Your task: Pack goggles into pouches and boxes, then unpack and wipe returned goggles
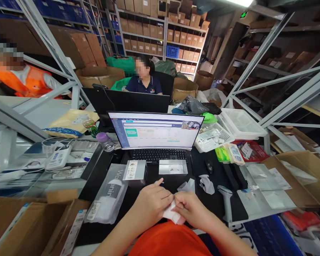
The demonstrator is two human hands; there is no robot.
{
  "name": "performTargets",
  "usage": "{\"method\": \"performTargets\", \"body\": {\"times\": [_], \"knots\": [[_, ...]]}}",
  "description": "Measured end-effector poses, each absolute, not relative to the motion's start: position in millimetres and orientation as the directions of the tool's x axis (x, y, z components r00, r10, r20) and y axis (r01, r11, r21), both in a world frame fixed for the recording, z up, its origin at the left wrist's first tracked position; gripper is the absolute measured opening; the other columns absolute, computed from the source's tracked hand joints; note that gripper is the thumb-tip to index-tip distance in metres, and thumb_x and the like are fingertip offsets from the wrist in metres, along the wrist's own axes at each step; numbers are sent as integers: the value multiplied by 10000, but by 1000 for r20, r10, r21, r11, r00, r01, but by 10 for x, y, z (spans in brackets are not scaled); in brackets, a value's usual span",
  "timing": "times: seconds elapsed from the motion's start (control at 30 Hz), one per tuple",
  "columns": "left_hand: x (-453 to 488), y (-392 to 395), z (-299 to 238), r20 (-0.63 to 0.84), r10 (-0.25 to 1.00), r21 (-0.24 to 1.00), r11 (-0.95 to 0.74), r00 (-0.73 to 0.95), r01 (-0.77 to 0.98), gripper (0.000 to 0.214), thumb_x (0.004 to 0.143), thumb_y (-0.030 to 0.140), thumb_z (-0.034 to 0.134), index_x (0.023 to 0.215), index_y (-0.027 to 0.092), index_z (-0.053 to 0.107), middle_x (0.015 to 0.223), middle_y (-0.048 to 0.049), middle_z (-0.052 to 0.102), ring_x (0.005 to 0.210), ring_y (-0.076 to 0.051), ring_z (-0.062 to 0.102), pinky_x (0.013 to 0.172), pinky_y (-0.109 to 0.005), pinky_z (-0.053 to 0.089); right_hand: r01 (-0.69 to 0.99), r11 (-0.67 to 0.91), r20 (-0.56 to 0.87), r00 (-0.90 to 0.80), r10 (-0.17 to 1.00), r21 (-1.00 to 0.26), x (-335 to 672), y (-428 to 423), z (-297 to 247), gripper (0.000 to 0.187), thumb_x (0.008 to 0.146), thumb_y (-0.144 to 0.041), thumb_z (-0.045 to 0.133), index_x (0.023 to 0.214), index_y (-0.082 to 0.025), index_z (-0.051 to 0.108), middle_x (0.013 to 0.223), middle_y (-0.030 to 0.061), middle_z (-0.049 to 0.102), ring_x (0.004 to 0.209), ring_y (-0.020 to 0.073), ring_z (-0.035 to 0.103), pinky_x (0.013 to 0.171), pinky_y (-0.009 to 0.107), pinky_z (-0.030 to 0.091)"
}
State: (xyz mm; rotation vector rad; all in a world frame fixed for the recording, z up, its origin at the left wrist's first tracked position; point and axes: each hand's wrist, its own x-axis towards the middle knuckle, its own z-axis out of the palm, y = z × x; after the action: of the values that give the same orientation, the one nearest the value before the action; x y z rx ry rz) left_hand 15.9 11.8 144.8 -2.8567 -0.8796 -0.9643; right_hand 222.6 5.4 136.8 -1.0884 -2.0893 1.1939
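Note:
Close to my body, both hands meet on a small, crumpled soft white piece point(172, 214); whether it is cloth or paper I cannot tell. My left hand point(154, 199) pinches its left side, with one finger pointing away. Curled fingers of my right hand point(189, 207) grip it from the right. Just beyond stand an open box point(173, 168) with something small inside and a lidded box point(135, 172) bearing a label. A clear plastic piece point(185, 187) lies behind my right hand. Left of my hands is a printed translucent bag point(108, 193) with white contents.
A monitor point(156, 129) and keyboard point(160, 155) stand ahead. Right are a mouse point(209, 166), a grey cloth point(206, 184), a scanner point(225, 202) and a white basket point(214, 137). A purple-lidded bottle point(105, 143) stands left. Two people sit beyond; cartons flank the desk.

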Motion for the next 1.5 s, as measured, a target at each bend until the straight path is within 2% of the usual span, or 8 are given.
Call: {"method": "performTargets", "body": {"times": [0.2, 0.43, 0.67, 0.77, 0.87, 1.03, 1.27, 1.5], "knots": [[29, 53, 1454, 507, 601, 302, -795, 618, 526, 325, 705, 22, 524, 913, 225, 670, 780, 47, 726, 680, -116, 669, 1075, -468, 488, 323, 328, 6, -705, 709, -888, 2475, 57, 1436, 443, 844, -225, 648, 584, -221, 289, 583, -75, 335, 626, 114, 394, 623, 248, 313], [143, 74, 1466, 571, 552, 228, -817, 607, 529, 125, 814, 125, 563, 812, 206, 658, 689, 24, 695, 617, -126, 660, 1022, -462, 538, 447, 319, 78, -478, 875, -836, 2093, 3, 1416, 367, 825, -161, 609, 616, -212, 312, 592, -78, 406, 583, 94, 360, 578, 241, 258], [-35, 68, 1600, 632, 610, 316, -766, 478, 559, 299, 729, 75, 574, 954, 223, 704, 841, 33, 781, 690, -118, 728, 1022, -463, 547, 182, 194, 4, -717, 697, -964, 2451, 202, 1505, 442, 787, -363, 741, 600, -208, 371, 633, -62, 435, 599, 95, 372, 554, 227, 281], [5, 61, 1573, 677, 630, 354, -732, 381, 582, 269, 735, 85, 560, 920, 215, 707, 838, 18, 783, 684, -123, 729, 989, -430, 575, 82, 67, 12, -543, 840, -994, 2495, 281, 1423, 519, 744, -447, 771, 594, -222, 328, 603, -70, 375, 573, 94, 321, 524, 229, 258], [41, 46, 1529, 697, 663, 393, -671, 273, 628, 195, 772, 112, 551, 863, 213, 690, 771, 14, 764, 650, -132, 718, 884, -362, 625, 3, 67, 66, -125, 990, -998, 2561, 327, 1287, 528, 749, -486, 751, 617, -239, 303, 585, -81, 304, 552, 99, 271, 505, 234, 240], [67, -10, 1468, 754, 656, 430, -528, 31, 732, 157, 839, 183, 582, 948, 206, 692, 787, -19, 761, 688, -158, 730, 653, -242, 611, -24, 131, 114, 364, 925, -991, 2705, 211, 1075, 486, 837, -541, 653, 668, -255, 298, 608, -76, 270, 558, 124, 268, 515, 247, 264], [295, -4, 1311, 785, 609, 450, -432, -115, 782, 193, 899, 269, 587, 1060, 203, 671, 815, -33, 769, 690, -178, 740, 684, -268, 613, -222, 80, 24, 244, 969, -972, 2068, -28, 1073, 565, 782, -655, 654, 655, -259, 271, 583, -77, 274, 518, 116, 255, 476, 240, 267], [345, -29, 1191, 835, 546, 324, -394, -65, 860, 276, 966, 308, 529, 1182, 169, 631, 953, -109, 785, 778, -219, 761, 684, -295, 613, -189, 274, 242, 177, 954, -943, 1500, 18, 1166, 512, 817, -516, 679, 579, -231, 327, 646, -27, 412, 597, 133, 392, 553, 259, 351]]}}
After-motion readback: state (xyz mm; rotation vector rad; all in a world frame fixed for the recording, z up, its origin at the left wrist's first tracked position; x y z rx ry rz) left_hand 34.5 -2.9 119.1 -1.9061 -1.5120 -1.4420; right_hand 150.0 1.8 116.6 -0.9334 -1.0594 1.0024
